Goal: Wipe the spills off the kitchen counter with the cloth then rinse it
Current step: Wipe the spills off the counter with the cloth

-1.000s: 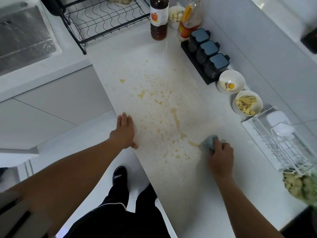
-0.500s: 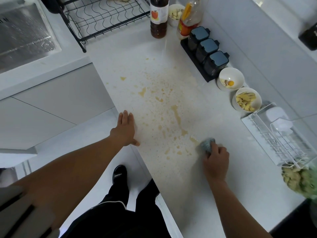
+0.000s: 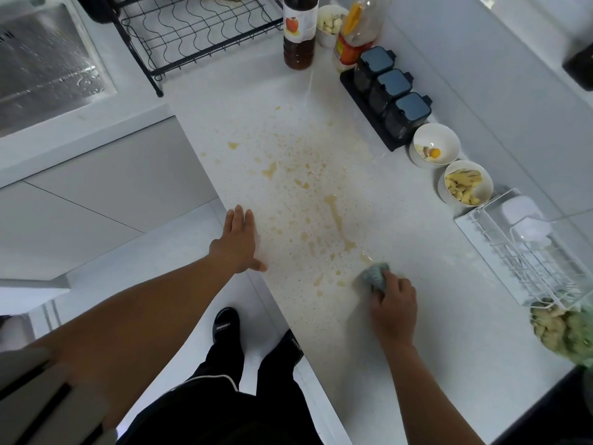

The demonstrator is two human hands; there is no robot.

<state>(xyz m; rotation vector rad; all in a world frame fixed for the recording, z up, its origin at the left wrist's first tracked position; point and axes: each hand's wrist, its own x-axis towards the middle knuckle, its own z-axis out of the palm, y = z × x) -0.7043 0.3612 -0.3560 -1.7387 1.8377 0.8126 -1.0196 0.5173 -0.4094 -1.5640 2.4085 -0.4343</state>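
Note:
A white kitchen counter (image 3: 417,316) carries a spread of yellowish-brown spills (image 3: 308,200), from fine specks to larger streaks, across its middle. My right hand (image 3: 393,303) presses a bunched grey-blue cloth (image 3: 373,276) onto the counter at the near right edge of the spills. My left hand (image 3: 237,242) lies flat with fingers spread on the counter's left edge, holding nothing. The steel sink (image 3: 41,69) is at the top left, wet with droplets.
A black wire rack (image 3: 199,33) stands beside the sink. Along the wall are a dark bottle (image 3: 298,33), an oil bottle (image 3: 356,30), three dark canisters (image 3: 391,91), two white bowls (image 3: 436,146) with food, a white wire basket (image 3: 526,248) and a bag of vegetables (image 3: 564,332).
My right hand has slid the cloth leftward and slightly toward me across the counter. My left hand has stayed on the counter edge.

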